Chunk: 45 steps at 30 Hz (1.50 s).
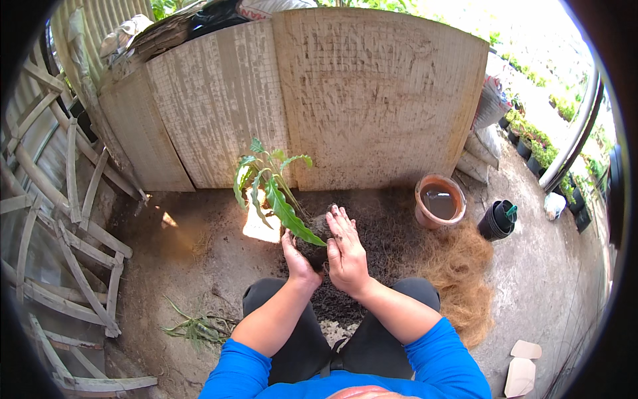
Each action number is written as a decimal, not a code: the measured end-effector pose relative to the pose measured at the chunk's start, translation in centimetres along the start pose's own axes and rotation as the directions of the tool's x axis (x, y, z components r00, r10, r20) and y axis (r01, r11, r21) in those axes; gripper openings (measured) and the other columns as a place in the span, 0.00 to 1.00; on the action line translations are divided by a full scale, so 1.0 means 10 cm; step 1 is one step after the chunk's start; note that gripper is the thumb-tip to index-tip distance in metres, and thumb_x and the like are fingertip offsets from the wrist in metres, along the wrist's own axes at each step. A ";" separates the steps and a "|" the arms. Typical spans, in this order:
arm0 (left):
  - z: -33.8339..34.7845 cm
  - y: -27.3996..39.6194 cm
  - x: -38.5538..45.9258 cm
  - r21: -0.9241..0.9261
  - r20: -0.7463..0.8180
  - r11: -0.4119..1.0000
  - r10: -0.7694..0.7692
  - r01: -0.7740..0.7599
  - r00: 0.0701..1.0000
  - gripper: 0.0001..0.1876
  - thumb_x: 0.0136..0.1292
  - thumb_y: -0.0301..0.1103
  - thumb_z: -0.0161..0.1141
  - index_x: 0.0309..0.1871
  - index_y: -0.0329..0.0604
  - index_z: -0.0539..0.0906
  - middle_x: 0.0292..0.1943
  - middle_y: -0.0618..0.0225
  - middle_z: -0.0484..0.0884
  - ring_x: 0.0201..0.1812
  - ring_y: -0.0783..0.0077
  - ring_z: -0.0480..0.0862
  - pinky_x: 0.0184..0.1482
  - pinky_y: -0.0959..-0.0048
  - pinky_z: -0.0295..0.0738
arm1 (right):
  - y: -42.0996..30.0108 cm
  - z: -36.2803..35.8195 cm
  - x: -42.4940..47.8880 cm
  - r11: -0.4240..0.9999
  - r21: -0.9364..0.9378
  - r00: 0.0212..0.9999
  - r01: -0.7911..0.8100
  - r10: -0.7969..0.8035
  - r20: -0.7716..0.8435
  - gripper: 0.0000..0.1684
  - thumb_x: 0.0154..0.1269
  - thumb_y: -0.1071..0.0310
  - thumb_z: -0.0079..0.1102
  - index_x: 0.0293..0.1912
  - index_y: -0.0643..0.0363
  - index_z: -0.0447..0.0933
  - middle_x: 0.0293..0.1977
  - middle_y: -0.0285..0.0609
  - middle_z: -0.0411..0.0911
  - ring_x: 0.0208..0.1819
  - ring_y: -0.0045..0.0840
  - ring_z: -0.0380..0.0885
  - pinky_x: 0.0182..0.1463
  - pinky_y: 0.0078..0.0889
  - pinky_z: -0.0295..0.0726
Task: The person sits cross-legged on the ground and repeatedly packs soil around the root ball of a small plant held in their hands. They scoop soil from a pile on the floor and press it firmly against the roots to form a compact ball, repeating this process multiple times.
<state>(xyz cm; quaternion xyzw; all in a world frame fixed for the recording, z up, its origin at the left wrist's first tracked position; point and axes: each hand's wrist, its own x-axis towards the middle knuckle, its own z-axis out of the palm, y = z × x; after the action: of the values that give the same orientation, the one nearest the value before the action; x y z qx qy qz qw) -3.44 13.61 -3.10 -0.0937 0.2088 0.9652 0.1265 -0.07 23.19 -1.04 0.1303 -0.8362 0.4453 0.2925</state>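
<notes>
A leafy plant (pixel 285 207) with long, wavy-edged green leaves leans to the left in front of me. Its dark root ball of soil (pixel 317 255) is pressed between my two palms. My left hand (pixel 300 259) cups the ball from the left and below. Flat against its right side lies my right hand (pixel 345 249), fingers pointing away from me and smeared with soil. One leaf crosses over the ball and hides part of it. Loose dark potting soil (pixel 384 239) is spread on the ground beneath and to the right of my hands.
A terracotta pot (pixel 425 215) of murky water stands at the right, near stacked black plastic pots (pixel 491 227). Brown coconut fibre (pixel 456 284) lies beside my right knee. Cut leaves (pixel 199 328) lie at left. Upright boards (pixel 379 99) close off the front; wooden frames (pixel 75 249) line the left.
</notes>
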 end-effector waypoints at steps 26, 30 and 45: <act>0.03 0.03 0.01 -0.007 0.036 0.980 -0.196 0.197 0.980 0.28 0.62 0.55 0.35 0.56 0.46 0.71 0.53 0.60 0.75 0.53 0.60 0.75 0.57 0.59 0.68 | 0.03 -0.19 0.13 0.985 -0.120 0.991 0.123 -0.114 0.076 0.24 0.63 0.59 0.49 0.56 0.58 0.68 0.58 0.46 0.66 0.65 0.40 0.58 0.67 0.51 0.45; 0.03 0.03 0.00 -0.024 -0.009 0.973 -0.230 0.230 0.973 0.29 0.63 0.55 0.32 0.55 0.45 0.72 0.52 0.60 0.76 0.53 0.60 0.75 0.57 0.59 0.69 | 0.05 -0.19 0.14 0.983 -0.139 0.990 0.116 -0.104 0.094 0.23 0.63 0.59 0.49 0.56 0.59 0.69 0.58 0.46 0.66 0.65 0.40 0.58 0.67 0.50 0.45; 0.06 0.04 0.01 -0.015 0.009 0.974 -0.226 0.227 0.974 0.27 0.64 0.53 0.32 0.56 0.46 0.71 0.54 0.60 0.75 0.55 0.60 0.74 0.59 0.58 0.67 | 0.02 -0.16 0.10 0.989 -0.100 0.992 0.106 -0.099 0.072 0.25 0.64 0.59 0.47 0.57 0.61 0.67 0.60 0.49 0.64 0.65 0.40 0.57 0.67 0.48 0.46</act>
<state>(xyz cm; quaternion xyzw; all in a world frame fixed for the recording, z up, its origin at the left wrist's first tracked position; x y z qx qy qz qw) -3.71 13.54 -2.45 -0.1144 0.1884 0.9465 0.2357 -0.33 24.72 0.10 0.1727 -0.8596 0.3811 0.2933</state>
